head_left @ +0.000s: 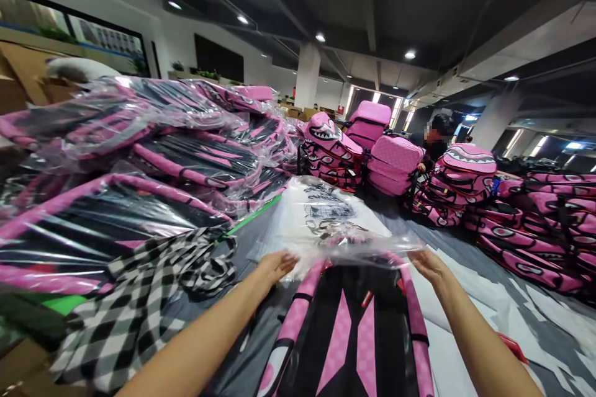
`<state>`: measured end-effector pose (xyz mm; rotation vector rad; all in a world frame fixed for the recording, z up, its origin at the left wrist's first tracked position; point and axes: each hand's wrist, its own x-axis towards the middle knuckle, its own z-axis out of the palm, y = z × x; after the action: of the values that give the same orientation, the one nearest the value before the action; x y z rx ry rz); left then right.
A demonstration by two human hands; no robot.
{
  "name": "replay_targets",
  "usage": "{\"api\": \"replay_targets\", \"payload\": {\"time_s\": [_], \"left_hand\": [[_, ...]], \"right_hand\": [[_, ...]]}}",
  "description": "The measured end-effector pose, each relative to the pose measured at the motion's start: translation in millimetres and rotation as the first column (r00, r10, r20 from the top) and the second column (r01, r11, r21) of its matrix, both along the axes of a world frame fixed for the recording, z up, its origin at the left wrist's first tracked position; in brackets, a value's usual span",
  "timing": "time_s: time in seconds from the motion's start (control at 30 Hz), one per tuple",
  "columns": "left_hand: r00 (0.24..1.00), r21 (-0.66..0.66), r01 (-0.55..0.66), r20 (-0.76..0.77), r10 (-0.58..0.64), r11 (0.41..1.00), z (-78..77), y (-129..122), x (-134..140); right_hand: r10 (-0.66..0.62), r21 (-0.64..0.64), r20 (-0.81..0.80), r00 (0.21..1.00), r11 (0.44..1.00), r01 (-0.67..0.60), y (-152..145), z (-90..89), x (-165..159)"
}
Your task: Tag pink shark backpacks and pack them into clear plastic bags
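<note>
Currently, left hand [280, 262]: pinches clear bag [372, 246] at one side.
Right hand [426, 260]: pinches its other side.
Backpack [351, 329]: lies nearest, top end beneath bag.
Handling: ideally keep plastic level, evenly taut.

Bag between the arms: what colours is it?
The bag is mostly pink and black, clearest in the head view.

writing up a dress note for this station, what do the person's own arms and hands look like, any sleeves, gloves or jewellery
Both forearms are bare as far as they show, with no sleeve or cable in view. The left hand and right hand wear no gloves, and no watch or bracelet shows at either wrist.
</note>
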<state>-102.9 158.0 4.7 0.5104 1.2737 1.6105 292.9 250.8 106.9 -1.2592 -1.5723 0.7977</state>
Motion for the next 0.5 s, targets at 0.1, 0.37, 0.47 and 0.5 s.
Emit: {"api": "replay_targets", "payload": {"time_s": [0.1, 0.37, 0.47, 0.5], "left_hand": [[0.997, 0.118, 0.067, -0.055, -0.061, 0.991, 24.8, 71.3, 13.2], [0.838, 0.255, 0.489, -0.404, -0.367, 0.834, 15.4, 131.8, 16.2], [0.743, 0.208, 0.591, -0.517, -0.426, 0.779, -9.3, 125.6, 16.7], [0.723, 0.188, 0.602, -0.542, -0.429, 0.776, -17.7, 123.2, 18.8]], "right_hand": [[-0.001, 0.109, -0.008, 1.0, 0.994, 0.001, 22.7, 13.9, 10.1], [0.227, 0.076, 0.322, 0.919, 0.961, -0.264, 2.4, -35.4, 61.9], [0.163, 0.023, 0.352, 0.922, 0.983, -0.183, -3.5, -77.1, 53.1], [0.102, 0.032, 0.337, 0.936, 0.992, -0.12, -5.2, -90.4, 48.0]]}}
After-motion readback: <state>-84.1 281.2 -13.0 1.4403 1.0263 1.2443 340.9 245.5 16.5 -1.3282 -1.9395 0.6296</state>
